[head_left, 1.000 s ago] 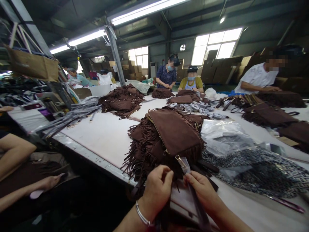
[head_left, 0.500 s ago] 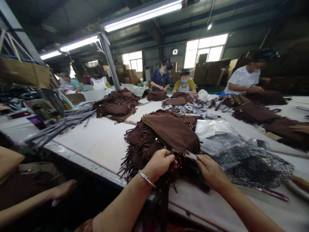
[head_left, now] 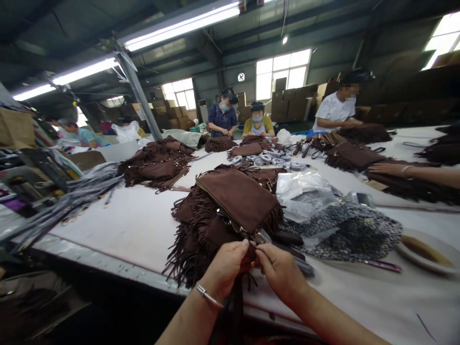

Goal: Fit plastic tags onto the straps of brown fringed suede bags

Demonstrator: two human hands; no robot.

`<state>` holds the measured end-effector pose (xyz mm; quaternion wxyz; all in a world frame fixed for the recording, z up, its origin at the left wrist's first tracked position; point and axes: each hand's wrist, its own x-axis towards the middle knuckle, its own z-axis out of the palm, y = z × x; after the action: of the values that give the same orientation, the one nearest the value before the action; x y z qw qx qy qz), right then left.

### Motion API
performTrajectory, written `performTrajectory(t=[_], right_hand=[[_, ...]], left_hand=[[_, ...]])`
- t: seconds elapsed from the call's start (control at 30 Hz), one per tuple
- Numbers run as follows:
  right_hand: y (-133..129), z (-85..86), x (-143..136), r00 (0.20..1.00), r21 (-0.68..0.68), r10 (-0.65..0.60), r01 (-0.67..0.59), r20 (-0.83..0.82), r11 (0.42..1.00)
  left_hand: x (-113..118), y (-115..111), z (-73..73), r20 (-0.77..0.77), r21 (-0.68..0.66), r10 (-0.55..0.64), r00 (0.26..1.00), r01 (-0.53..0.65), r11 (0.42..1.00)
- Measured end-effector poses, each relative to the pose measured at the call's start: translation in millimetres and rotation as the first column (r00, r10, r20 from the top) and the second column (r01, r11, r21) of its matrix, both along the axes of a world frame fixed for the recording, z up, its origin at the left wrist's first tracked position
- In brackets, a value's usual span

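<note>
A brown fringed bag [head_left: 237, 196] with a gold zip along its edge lies on top of a stack of fringed bags [head_left: 189, 249]. Just in front of its near corner, my left hand [head_left: 227, 263] pinches a brown strap that hangs down over the table edge. My right hand [head_left: 280, 268] is closed at the same spot, its fingertips meeting those of the left. A small gold-coloured fitting shows between the fingertips, though the fingers hide most of it. Clear plastic [head_left: 264, 236] sticks up just behind the right fingers.
Right of the bag lie clear plastic bags [head_left: 298, 187], a black-and-white patterned piece [head_left: 354, 230], a purple-handled tool [head_left: 383, 265] and a round dish [head_left: 427, 251]. Grey straps [head_left: 86, 191] and another bag pile [head_left: 158, 165] are leftward. A co-worker's hand [head_left: 388, 168] rests on bags at right.
My right hand has moved left and down to meet my left hand at the strap. The view has turned right, and a co-worker's arm reaches further in from the right.
</note>
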<state>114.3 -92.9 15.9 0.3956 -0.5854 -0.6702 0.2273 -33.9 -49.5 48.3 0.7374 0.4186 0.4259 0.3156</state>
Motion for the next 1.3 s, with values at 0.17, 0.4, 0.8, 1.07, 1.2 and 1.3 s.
performTrajectory(t=[0.17, 0.4, 0.8, 1.07, 1.2, 1.3], right_hand=[[-2.8, -1.1, -10.3, 0.981, 0.003, 0.077, -0.078, -0.177, 0.997], [4.9, -3.5, -8.9, 0.432, -0.290, -0.029, -0.553, -0.901, 0.781], [21.3, -0.5, 22.8, 0.018, -0.118, -0.173, -0.801, -0.985, 0.587], [20.5, -8.1, 11.7, 0.147, -0.327, -0.301, -0.592, -0.942, 0.736], [19.8, 1.0, 15.4, 0.177, -0.333, -0.292, -0.660, -0.940, 0.674], [20.7, 5.3, 15.8, 0.349, -0.369, -0.188, -0.580, -0.918, 0.727]], left_hand=[[-0.9, -1.2, -6.0, 0.077, -0.055, 0.076, 0.994, -0.071, 0.996], [8.4, 0.8, -13.8, -0.007, -0.002, 0.098, 0.995, -0.098, 0.995], [9.9, 1.2, -20.3, -0.087, 0.104, 0.205, 0.975, -0.196, 0.975], [9.7, 0.6, -15.7, -0.047, 0.174, 0.144, 0.988, -0.134, 0.976], [10.3, -0.4, -14.6, -0.061, 0.184, 0.177, 0.982, -0.163, 0.969], [9.9, -0.8, -15.3, -0.058, 0.187, 0.192, 0.980, -0.178, 0.966]])
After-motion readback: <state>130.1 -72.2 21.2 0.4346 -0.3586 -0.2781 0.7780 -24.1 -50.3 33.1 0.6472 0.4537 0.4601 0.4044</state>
